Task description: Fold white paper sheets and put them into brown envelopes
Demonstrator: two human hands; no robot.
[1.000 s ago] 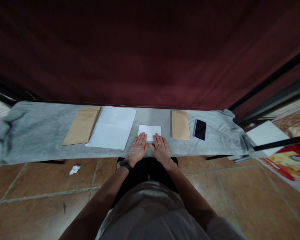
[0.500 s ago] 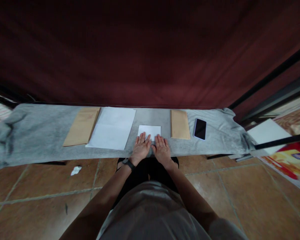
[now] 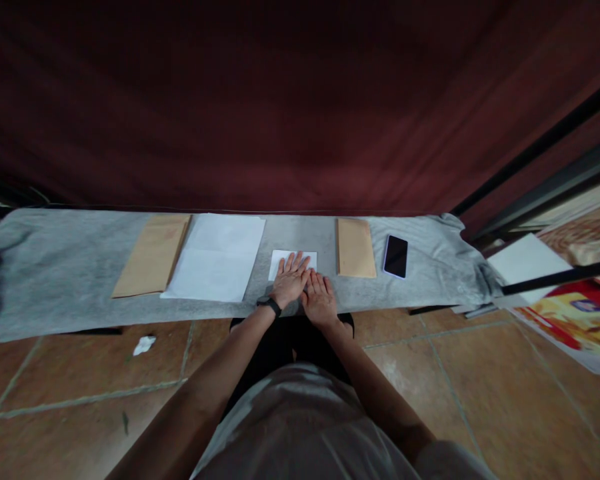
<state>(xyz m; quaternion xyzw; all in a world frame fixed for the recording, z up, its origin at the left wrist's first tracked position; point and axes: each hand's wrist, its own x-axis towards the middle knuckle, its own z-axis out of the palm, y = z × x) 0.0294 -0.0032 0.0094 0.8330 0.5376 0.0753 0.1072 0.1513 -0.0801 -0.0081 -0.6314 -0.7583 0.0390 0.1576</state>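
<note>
a grey cloth, rumpled at its ends, covers a long narrow table between a dark red curtain and a brown tiled floor. on it lie two brown packets, one large and one small, one large white sheet, one phone and one small white paper, in the middle. two hands: the left flat on that paper, fingers spread wide; the right flat, fingers close together, at its near right corner.

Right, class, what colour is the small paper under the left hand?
The small paper is white, best seen in the head view.
</note>
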